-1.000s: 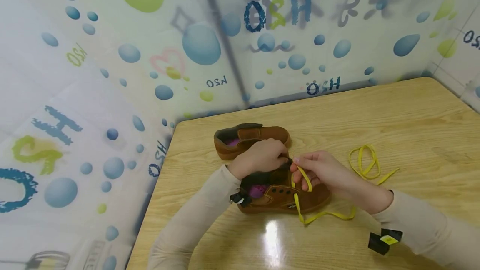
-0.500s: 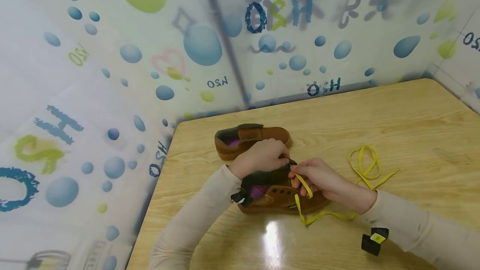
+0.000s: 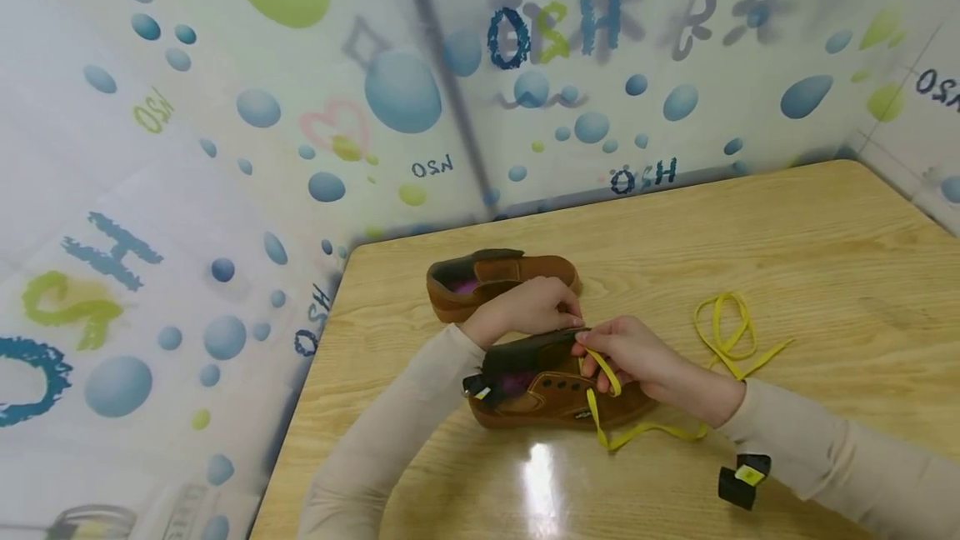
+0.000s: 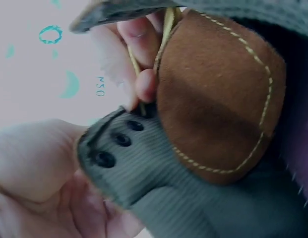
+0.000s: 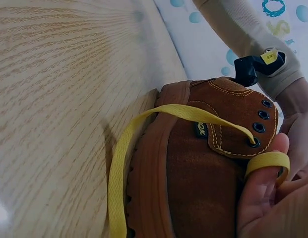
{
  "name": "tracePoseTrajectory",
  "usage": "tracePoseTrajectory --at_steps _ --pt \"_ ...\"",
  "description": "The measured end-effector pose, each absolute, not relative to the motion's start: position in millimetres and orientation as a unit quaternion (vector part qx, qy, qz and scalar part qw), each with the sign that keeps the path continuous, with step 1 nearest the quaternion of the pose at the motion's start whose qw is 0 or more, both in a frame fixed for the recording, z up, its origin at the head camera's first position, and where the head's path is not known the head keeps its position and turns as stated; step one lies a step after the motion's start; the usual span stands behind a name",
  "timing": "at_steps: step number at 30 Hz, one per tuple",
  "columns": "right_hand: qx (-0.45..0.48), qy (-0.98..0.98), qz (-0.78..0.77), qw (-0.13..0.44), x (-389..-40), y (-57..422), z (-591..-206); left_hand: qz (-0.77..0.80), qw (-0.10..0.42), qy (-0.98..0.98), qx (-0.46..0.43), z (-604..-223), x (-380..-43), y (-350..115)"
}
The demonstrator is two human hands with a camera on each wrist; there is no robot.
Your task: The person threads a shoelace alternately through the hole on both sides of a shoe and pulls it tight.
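Note:
A brown suede shoe with a dark lining stands near the middle of the table. My left hand holds its far eyelet flap, the fingers partly behind it in the left wrist view. My right hand pinches a yellow shoelace close to that flap, and the lace loops over its fingers in the right wrist view. One lace end runs through the lowest eyelet of the near side. Between the flaps lies the brown tongue. The exact lace tip is hidden by my fingers.
Behind stands a second brown shoe with no lace showing. A loose yellow shoelace lies coiled on the wooden table to the right. A patterned curtain borders the table at the back and left.
My right hand has moved slightly left, towards the far flap, with the lace. The left hand's fingers have shifted a little at the flap's edge, showing more of the dark lining.

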State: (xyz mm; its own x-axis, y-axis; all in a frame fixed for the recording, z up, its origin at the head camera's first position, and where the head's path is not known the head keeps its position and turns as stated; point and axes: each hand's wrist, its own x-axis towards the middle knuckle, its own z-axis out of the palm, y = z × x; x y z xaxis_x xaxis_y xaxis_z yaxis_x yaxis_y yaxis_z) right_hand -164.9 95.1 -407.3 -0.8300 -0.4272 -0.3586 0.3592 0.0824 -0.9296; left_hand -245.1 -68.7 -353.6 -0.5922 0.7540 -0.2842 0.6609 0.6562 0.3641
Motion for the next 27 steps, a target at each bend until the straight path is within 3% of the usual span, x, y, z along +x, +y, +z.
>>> tracePoseTrajectory --at_steps 12,21,27 --pt "-0.027 0.682 -0.675 0.280 -163.9 92.2 -407.1 0.104 0.229 0.901 0.354 -351.8 -240.3 -66.7" --pt "-0.024 0.682 -0.674 0.283 -163.7 90.5 -407.6 0.099 0.192 0.914 0.343 -356.5 -236.0 -67.1" --pt "-0.035 0.673 -0.676 0.297 -159.5 100.7 -402.7 0.071 0.132 0.939 0.308 -355.1 -238.0 -61.7"
